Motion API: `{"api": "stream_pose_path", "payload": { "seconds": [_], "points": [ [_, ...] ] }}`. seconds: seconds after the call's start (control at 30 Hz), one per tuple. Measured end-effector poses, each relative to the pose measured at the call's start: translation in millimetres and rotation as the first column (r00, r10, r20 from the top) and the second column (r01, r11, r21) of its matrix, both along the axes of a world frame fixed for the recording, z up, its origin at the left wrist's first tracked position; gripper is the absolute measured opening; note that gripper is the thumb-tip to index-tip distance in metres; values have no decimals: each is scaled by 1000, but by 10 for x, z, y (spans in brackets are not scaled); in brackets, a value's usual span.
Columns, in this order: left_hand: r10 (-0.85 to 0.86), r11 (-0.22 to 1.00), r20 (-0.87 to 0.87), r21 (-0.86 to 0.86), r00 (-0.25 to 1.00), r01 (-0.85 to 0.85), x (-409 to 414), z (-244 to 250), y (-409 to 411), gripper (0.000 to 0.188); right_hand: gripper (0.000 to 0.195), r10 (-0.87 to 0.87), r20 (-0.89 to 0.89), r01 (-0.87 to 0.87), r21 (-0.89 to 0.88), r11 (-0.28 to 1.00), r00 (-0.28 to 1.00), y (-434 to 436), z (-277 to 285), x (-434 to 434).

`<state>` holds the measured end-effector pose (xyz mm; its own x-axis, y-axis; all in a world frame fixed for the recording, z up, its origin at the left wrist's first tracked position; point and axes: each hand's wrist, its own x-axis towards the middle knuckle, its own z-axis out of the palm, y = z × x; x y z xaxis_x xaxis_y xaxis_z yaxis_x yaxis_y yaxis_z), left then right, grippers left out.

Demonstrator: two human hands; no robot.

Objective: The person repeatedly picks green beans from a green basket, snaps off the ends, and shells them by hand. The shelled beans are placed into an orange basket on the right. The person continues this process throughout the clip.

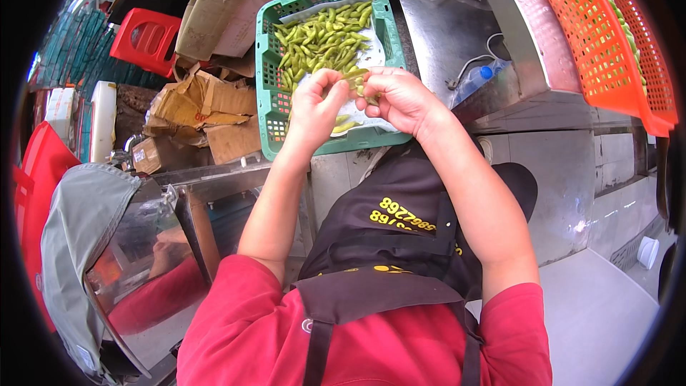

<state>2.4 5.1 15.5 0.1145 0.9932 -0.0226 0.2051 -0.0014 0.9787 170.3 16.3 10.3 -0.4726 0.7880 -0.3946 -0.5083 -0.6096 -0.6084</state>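
Both hands meet over the front part of a green plastic basket point(267, 134). Between the thumb and fingertips of my left hand point(320, 107) is the end of a green soybean pod point(355, 73). My right hand point(399, 97) pinches the pod's other end, and its curled fingers also hold several small green pieces point(360, 87), either pods or beans. Heaped on a white sheet point(378, 53) in the basket are many edamame pods point(324, 37). A few loose pods point(345, 126) lie on the sheet just below my hands.
An orange perforated basket point(600, 37) with green contents stands at upper right. Beside a steel surface point(437, 27) lies a blue-capped bottle point(477, 81). Cardboard boxes point(225, 10), torn cardboard point(201, 104) and a red stool point(146, 40) crowd the left. A metal-framed cabinet point(155, 257) borders my left arm.
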Motion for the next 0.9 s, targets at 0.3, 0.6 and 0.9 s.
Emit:
{"api": "stream_pose_path", "payload": {
  "seconds": [0.3, 0.6, 0.9],
  "points": [
    [32, 998, -155, 56, 987, -24, -16, -54, -7, 12, 12, -39, 101, 34, 46, 998, 994, -17, -28, -64],
    [-20, 958, 90, -283, 996, 45, -12, -70, -20, 17, 9, -350, 509, 155, 386, 909, 786, -44, -202, -193],
    [40, 963, 117, -270, 992, -7, 30, -127, -12, 10, 14, -395, 652, 36, 491, 870, 648, -106, -242, -272]
  ]
}}
